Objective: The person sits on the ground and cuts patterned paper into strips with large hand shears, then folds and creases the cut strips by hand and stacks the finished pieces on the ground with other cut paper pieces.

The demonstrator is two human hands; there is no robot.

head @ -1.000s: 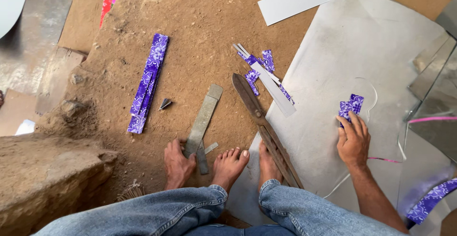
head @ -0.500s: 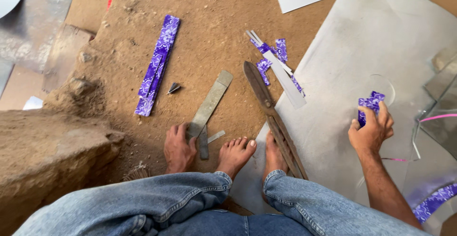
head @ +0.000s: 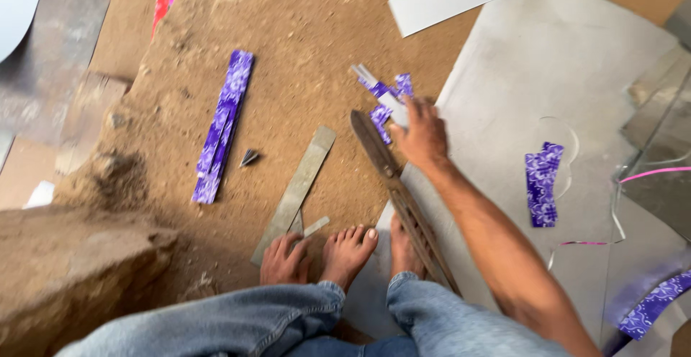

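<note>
Two hands, right (head: 423, 137) reaching purple scraps (head: 389, 98), left (head: 283, 258) on one metal strip (head: 296, 191)

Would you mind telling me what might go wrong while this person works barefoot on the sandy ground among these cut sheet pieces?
1. The right hand reaches over the long dark metal shears, close to the blades; a slip could nick it.
2. The bare feet rest beside the shears and the grey metal strip, so an edge could cut a toe.
3. The small purple patterned scraps lie in loose sand and could get lost.
</note>
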